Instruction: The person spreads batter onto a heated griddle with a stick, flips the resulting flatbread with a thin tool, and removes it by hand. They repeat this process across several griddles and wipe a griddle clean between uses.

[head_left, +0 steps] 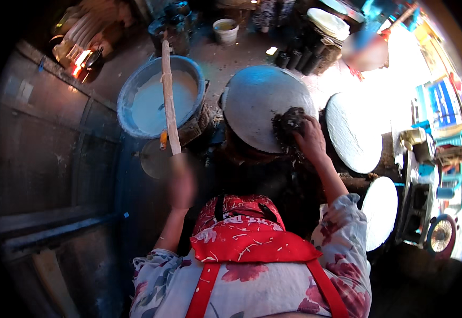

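My left hand (182, 186), blurred in the picture, is closed round the lower end of a long wooden stick (168, 100). The stick slants up across the blue-rimmed tub (201, 74), which holds pale, runny batter (145, 106). An orange bit (163, 140) shows beside the stick's lower part. On the round, flat griddle (257, 100) in front of me, my right hand (311, 140) presses a dark, ragged wad like a rag (288, 126) against the right edge. Its fingers curl over the wad. The griddle's surface looks grey with whitish smears.
To the right stand two more round griddles, each covered with a white layer (354, 132) (380, 212). A white bucket (225, 32) is at the back. Fire glows (81, 61) at far left. Another person (366, 50) is at the back right. A wheel (441, 236) stands at right.
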A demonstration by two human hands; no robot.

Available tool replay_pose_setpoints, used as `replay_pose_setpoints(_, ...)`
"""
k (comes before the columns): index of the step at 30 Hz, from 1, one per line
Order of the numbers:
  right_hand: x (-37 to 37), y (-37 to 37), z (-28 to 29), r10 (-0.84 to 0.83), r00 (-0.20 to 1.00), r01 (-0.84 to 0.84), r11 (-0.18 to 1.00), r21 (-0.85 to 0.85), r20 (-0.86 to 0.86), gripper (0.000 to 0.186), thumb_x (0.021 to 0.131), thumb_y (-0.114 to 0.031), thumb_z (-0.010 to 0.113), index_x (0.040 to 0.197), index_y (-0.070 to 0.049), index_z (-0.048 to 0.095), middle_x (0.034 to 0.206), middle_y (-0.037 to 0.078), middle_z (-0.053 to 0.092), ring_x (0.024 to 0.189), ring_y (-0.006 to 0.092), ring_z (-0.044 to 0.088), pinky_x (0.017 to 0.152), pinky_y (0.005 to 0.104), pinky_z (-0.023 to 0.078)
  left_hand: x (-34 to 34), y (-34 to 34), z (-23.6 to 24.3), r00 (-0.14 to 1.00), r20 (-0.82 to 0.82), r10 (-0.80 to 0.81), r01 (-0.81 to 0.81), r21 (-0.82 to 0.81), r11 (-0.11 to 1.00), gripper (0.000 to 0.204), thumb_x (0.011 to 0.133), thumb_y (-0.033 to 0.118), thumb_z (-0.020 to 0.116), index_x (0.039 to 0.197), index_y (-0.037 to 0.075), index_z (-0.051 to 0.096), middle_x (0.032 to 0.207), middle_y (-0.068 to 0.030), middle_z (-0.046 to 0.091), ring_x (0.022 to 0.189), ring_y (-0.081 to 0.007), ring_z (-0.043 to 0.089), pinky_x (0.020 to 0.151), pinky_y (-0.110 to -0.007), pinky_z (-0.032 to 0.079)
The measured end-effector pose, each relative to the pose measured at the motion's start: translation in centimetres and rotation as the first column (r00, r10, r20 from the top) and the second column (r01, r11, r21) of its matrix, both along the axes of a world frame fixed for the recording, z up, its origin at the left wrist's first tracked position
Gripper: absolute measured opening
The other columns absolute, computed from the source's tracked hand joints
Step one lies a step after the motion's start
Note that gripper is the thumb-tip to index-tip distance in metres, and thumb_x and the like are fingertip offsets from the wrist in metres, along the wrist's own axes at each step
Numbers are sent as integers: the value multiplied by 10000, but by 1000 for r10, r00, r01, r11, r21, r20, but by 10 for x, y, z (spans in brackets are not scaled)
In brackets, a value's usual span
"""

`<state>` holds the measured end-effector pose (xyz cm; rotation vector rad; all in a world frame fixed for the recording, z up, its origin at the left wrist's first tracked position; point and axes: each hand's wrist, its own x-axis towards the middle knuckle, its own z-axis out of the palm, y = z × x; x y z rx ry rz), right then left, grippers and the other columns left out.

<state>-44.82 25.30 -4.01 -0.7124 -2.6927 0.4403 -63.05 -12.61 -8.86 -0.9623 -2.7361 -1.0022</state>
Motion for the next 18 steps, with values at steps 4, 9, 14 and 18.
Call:
replay_pose_setpoints(4, -62, -4, -60, 158, 986, -157, 987, -14, 53, 691, 766, -155, 662, 1366, -24, 345, 1486, 163, 260, 1341, 352, 302, 1090, 408, 283, 6, -27, -6, 979, 96, 178, -155, -208, 966, 309, 948, 202, 480, 1208, 48, 546, 750, -141, 621, 593, -277, 606, 502, -392, 476)
replay_pose_setpoints(9, -93, -48, -62, 567, 788, -577, 816, -34, 239, 578, 789, -115, 598, 1333, -53, 414, 1474, 155, 298, 1358, 319, 294, 1092, 431, 279, 13, -45, -31, 927, 109, 359, -334, -192, 923, 320, 957, 231, 467, 1218, 60, 539, 839, -136, 631, 716, -253, 625, 601, -383, 496)
replay_pose_setpoints(14, -199, -24, -59, 713, 595, -778, 627, 44, 372, 522, 841, -148, 504, 1351, -78, 415, 1498, 117, 273, 1387, 274, 251, 1119, 418, 240, 26, -38, -40, 750, 362, 554, -566, -81, 820, 301, 964, 266, 457, 1178, 72, 545, 797, -101, 608, 658, -206, 594, 556, -334, 468)
replay_pose_setpoints(18, -338, 44, -68, 455, 789, -444, 887, -128, 414, 448, 826, -79, 500, 1271, -51, 461, 1335, 170, 456, 1249, 337, 432, 1025, 404, 384, 39, -30, -50, 530, 659, 534, -743, 58, 667, 293, 970, 294, 448, 1146, 82, 549, 763, -72, 591, 611, -168, 569, 520, -296, 446)
